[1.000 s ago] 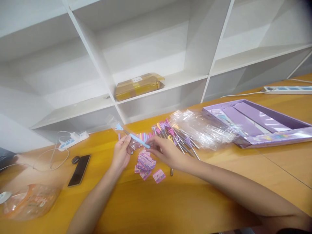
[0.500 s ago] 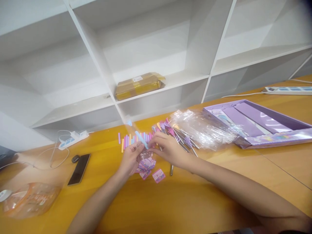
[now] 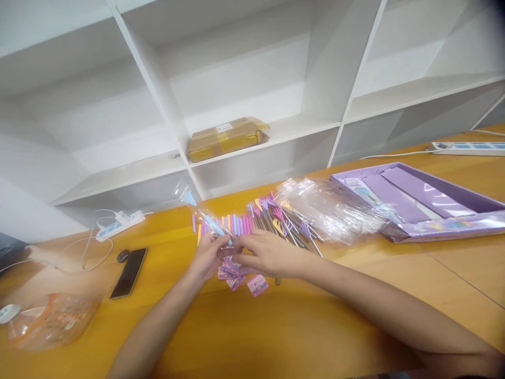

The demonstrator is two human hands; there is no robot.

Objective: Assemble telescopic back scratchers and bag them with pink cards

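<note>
A clear plastic bag [image 3: 201, 210] with a light blue hand-shaped stick [image 3: 214, 225] inside points up and left. My left hand [image 3: 208, 255] is closed on the bag's lower end. Beside it, my right hand [image 3: 262, 252] has its fingers together at the same end; it pinches the bag's edge. Pink printed cards [image 3: 235, 282] lie just below the hands, one card [image 3: 258, 285] apart from the rest. Behind the hands is a row of coloured tubes [image 3: 239, 225]. Metal sticks with coloured hand-shaped heads [image 3: 278, 213] lie to the right.
Clear plastic bags [image 3: 327, 210] are heaped beside a purple box [image 3: 418, 197]. A phone [image 3: 129, 273], a black earbud case [image 3: 123, 256], power strips [image 3: 120, 226] and an orange clear bag [image 3: 55, 321] lie on the table [image 3: 221, 337]. White shelves hold a taped parcel [image 3: 226, 139].
The bag with the blue stick has swung left and lower, and the stick sits inside it. My right hand has moved slightly down and left, against my left hand.
</note>
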